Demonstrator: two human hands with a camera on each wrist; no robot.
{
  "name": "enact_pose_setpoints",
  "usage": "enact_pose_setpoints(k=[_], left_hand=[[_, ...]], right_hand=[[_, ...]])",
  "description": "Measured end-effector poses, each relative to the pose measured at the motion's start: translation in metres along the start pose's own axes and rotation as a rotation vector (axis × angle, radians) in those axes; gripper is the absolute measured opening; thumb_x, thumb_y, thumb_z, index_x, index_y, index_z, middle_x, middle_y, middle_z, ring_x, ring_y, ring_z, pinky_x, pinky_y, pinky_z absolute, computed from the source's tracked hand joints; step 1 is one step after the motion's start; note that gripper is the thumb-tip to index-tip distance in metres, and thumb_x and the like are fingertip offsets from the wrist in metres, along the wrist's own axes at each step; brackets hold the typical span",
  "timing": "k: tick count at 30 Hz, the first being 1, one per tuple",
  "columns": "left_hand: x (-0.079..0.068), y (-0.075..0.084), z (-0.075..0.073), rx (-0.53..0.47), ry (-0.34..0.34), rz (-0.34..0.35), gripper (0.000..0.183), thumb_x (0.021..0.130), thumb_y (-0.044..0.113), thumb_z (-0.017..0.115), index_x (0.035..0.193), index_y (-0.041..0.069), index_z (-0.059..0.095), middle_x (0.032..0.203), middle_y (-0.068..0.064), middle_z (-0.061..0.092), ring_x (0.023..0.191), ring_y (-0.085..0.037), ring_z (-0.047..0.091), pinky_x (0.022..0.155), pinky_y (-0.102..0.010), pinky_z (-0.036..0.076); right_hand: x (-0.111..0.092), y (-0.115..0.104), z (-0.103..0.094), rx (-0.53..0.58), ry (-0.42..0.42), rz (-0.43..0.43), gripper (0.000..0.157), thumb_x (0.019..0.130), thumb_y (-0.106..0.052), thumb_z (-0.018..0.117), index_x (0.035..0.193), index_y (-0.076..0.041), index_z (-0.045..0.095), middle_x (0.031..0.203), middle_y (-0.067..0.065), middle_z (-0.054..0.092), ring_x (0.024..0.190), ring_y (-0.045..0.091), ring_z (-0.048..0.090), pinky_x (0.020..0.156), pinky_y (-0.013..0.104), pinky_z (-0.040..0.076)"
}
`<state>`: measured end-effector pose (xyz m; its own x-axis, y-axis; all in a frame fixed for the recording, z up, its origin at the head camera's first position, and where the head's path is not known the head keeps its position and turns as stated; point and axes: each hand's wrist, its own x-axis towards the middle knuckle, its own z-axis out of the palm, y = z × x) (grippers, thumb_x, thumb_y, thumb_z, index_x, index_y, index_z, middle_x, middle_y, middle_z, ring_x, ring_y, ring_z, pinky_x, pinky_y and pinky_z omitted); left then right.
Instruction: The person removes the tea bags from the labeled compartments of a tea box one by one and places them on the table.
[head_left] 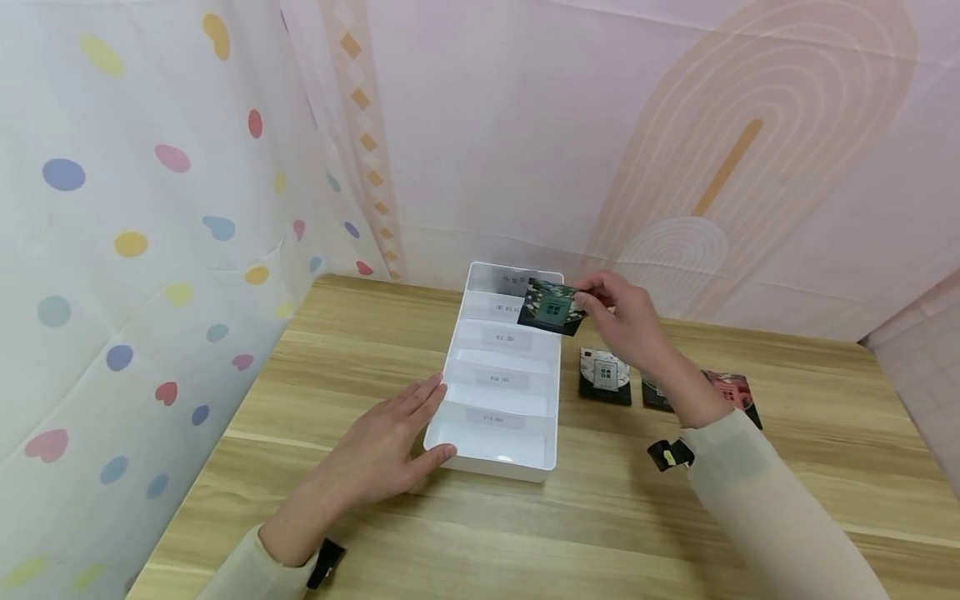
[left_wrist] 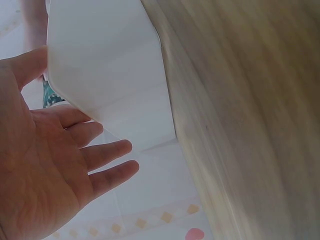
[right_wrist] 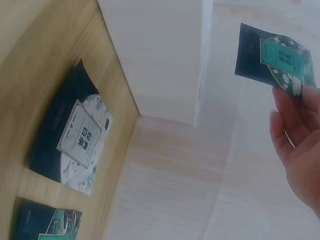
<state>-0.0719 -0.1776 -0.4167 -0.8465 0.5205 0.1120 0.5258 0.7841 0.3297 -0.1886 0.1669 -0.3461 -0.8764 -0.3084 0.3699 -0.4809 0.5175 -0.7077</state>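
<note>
A white box (head_left: 491, 467) with several labelled compartments stands on the wooden table. My left hand (head_left: 390, 437) rests on its near left corner, fingers nearly straight along the side, as the left wrist view also shows. Over the box's far right part, my right hand (head_left: 618, 317) pinches a green and black tea sachet (head_left: 551, 308) by its edge. The sachet (right_wrist: 275, 60) is held above the rim in the right wrist view. The compartments seen from above hold only their paper labels.
Right of the box lie a white and black tea sachet (head_left: 604, 375), a dark green sachet (head_left: 654, 395) partly hidden by my forearm, and a red and black sachet (head_left: 733, 392). Patterned curtains (head_left: 487, 150) hang behind and left of the table (head_left: 600, 533).
</note>
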Motion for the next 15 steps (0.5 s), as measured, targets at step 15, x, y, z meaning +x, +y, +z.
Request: enact_pose_setpoints(k=[15], left_hand=[[-0.001,-0.001,0.001,-0.001,0.003,0.006,0.083,0.102,0.056,0.060,0.158,-0.002,0.041,0.167,-0.015,0.034,0.149,-0.041,0.040,0.116,-0.057,0.041]], right_hand=[[-0.023,-0.004,-0.017,-0.034,0.081,-0.062,0.009,0.104,0.002,0.062,0.110,0.006,0.067,0.100,0.016,0.072,0.087,0.027,0.067,0.077,0.015,0.050]])
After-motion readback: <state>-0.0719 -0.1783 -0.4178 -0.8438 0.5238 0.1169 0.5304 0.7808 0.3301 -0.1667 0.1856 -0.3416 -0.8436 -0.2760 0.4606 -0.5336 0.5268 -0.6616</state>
